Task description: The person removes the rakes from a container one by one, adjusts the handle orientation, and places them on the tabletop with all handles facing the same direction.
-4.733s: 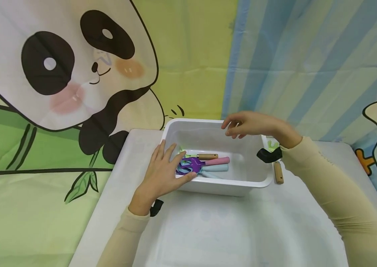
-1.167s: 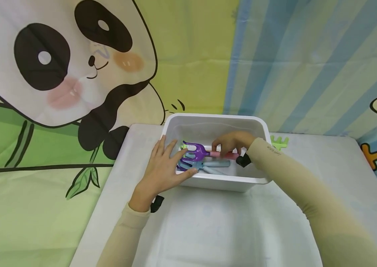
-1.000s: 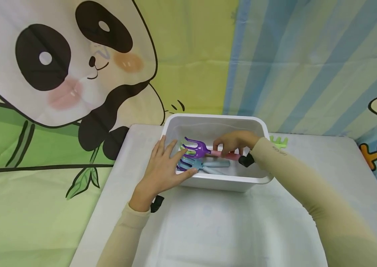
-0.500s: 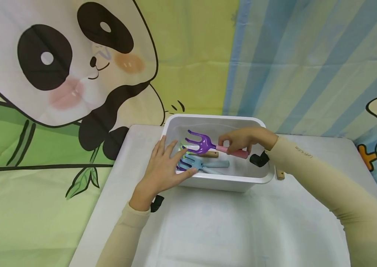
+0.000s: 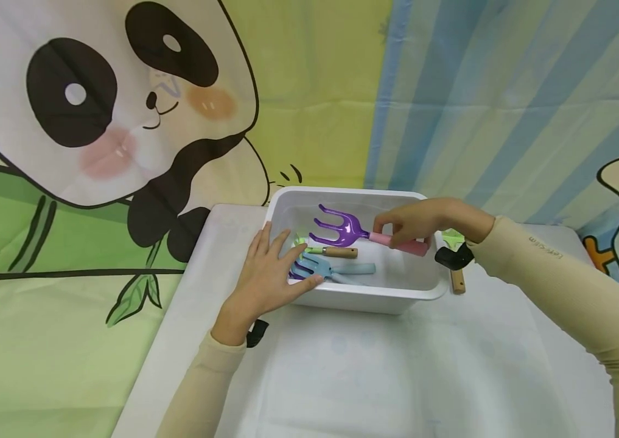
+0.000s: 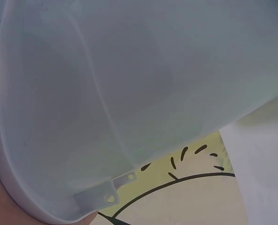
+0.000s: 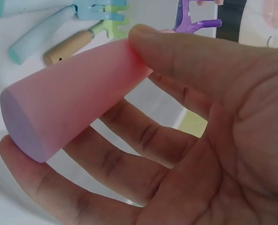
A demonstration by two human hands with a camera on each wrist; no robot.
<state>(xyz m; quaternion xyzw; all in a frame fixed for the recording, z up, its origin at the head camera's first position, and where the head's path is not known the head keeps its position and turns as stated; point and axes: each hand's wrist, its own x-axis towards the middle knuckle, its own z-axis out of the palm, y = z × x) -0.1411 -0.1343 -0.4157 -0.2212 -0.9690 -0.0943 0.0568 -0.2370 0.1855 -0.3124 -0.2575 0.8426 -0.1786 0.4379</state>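
Purple rake [image 5: 342, 228] with its pink handle hangs in the air over the white bin [image 5: 364, 298], just right of the frame's centre in the head view, tines pointing toward the left of the picture. The right hand [image 5: 416, 220] pinches that handle between thumb and fingers; up close in the right wrist view, the thumb presses on top of the pink handle [image 7: 69, 93] while the other fingers [image 7: 129, 159] lie loosely bent beneath it, not wrapped tight, so the grasp is light and the palm stays fairly open.

Over at the bin's left rim, the left hand [image 5: 268, 277] lies flat with fingers straight and spread, fingertips reaching over the edge; it grips nothing, only rests on the bin. The left wrist view shows little but the bin's pale wall [image 6: 129, 93] filling the frame.

Down inside the bin lie a blue rake [image 5: 336, 271] and a green rake with a wooden handle [image 5: 331, 251], side by side below the raised one. Another wooden-handled tool [image 5: 456, 280] lies on the white table [image 5: 369, 377] just right of the bin, partly hidden behind the right wrist.
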